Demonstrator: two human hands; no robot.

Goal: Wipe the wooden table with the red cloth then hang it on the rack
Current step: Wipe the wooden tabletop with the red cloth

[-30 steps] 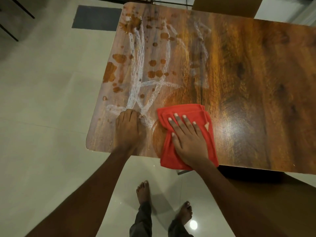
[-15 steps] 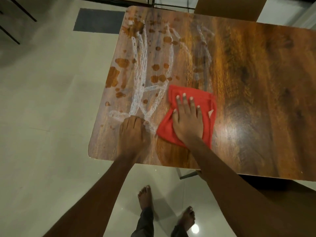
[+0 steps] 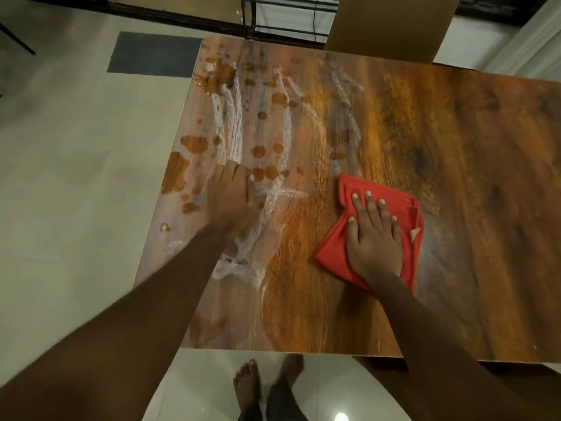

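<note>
Filling most of the frame, your glossy wood-grain table [image 3: 455, 183] carries whitish, ridged streaks [image 3: 226, 117] toward the upper left. The crumpled red cloth [image 3: 332, 252] lies right of centre, pressed under your right hand [image 3: 375, 238], fingers straight and spread. Your left hand [image 3: 232, 199] rests flat left of centre, fingers together, beside small rounded brown puddles [image 3: 264, 173].

On table [image 3: 473, 183]: cloth [image 3: 332, 249] under right hand [image 3: 375, 238]; left hand [image 3: 232, 202] left of cloth, apart. Wire rack [image 3: 288, 24] behind far edge. Feet [image 3: 247, 387] before near edge.
</note>
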